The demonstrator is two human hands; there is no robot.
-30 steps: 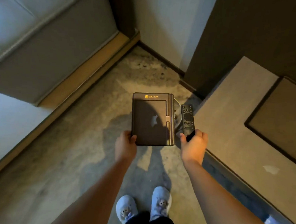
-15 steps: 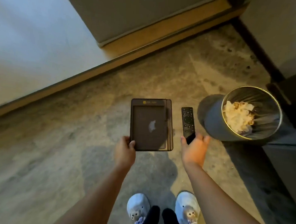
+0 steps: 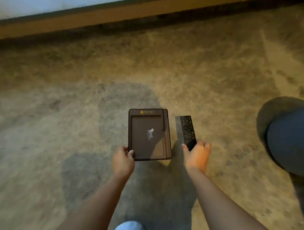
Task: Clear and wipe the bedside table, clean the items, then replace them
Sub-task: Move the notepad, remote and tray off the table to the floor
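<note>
A dark brown rectangular tray (image 3: 149,134) with a small gold logo at its far edge and a pale scrap lying in it is held level over the carpet. My left hand (image 3: 124,159) grips its near left corner. A black remote control (image 3: 187,130) points away from me, just right of the tray. My right hand (image 3: 196,155) is closed around its near end. The bedside table is out of view.
The dark side of a round waste bin (image 3: 292,137) stands at the right edge. A wooden bed base (image 3: 118,11) with white bedding above runs along the top. Patterned carpet (image 3: 60,95) covers the floor. My slippers (image 3: 130,229) show at the bottom.
The view has swung left, away from the bedside table and the bin's open top. Both hands still carry the tray and the remote in the same grip.
</note>
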